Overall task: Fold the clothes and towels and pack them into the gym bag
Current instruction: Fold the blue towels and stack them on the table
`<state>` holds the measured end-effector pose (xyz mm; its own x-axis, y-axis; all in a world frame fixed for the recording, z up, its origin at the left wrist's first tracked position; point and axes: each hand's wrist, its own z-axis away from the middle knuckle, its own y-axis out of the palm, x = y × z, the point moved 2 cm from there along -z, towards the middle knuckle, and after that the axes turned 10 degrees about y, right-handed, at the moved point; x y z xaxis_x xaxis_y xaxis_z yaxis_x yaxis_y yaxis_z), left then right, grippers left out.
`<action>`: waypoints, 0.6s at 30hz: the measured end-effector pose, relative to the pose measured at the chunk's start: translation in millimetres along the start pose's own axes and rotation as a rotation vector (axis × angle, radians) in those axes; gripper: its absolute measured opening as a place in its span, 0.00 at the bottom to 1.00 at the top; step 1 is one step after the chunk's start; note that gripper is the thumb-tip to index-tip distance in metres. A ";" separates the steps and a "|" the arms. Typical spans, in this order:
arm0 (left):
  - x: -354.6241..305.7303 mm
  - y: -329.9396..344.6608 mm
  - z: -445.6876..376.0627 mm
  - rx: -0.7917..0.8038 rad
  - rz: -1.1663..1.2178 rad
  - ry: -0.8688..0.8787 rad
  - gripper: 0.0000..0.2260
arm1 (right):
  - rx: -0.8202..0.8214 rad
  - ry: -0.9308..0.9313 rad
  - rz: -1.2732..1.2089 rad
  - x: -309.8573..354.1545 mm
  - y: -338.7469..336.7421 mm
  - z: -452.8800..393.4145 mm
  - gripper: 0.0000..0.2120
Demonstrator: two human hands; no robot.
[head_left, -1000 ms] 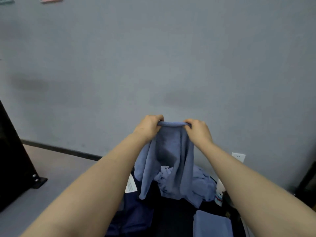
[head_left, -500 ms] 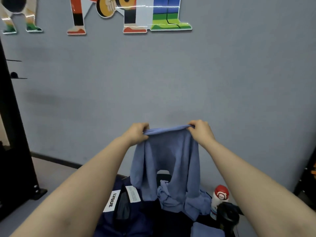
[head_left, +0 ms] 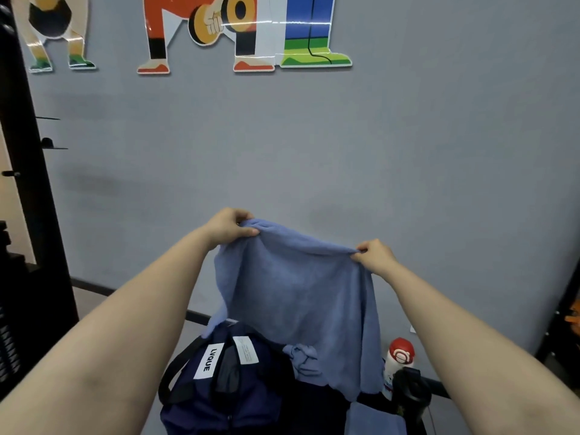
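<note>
A blue towel (head_left: 298,296) hangs spread in the air in front of a grey wall. My left hand (head_left: 229,227) pinches its top left corner and my right hand (head_left: 373,254) pinches its top right corner. Below it sits a navy gym bag (head_left: 226,400) with black handles and a white LVQUE label, its top open. A crumpled blue cloth (head_left: 303,359) lies under the hanging towel, beside the bag. A folded blue towel (head_left: 373,419) lies at the bottom edge, to the right of the bag.
A white bottle with a red cap (head_left: 398,356) and a black bottle (head_left: 411,394) stand at the lower right. A black rack (head_left: 28,215) rises at the left. Cartoon figures (head_left: 244,32) decorate the grey wall. Dark equipment (head_left: 565,324) fills the right edge.
My hands have moved apart along the towel's top edge, spreading it from a bunched strip to a wide sheet. The view has tilted upward, bringing the wall figures in.
</note>
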<state>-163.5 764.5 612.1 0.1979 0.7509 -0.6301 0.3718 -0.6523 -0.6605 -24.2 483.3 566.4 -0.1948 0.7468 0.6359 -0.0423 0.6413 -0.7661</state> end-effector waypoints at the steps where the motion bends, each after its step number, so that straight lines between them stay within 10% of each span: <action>1: -8.0 2.9 -2.1 -0.019 -0.038 0.031 0.02 | 0.027 -0.004 -0.044 1.0 2.5 0.3 0.09; 18: -57.7 60.0 -10.3 0.119 -0.310 0.152 0.11 | 0.251 -0.231 -0.549 56.2 28.0 34.3 0.05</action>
<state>-143.2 683.1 613.0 0.2283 0.9159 -0.3302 0.3293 -0.3918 -0.8591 -70.0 537.1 577.5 -0.2842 0.2471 0.9264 -0.4185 0.8373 -0.3517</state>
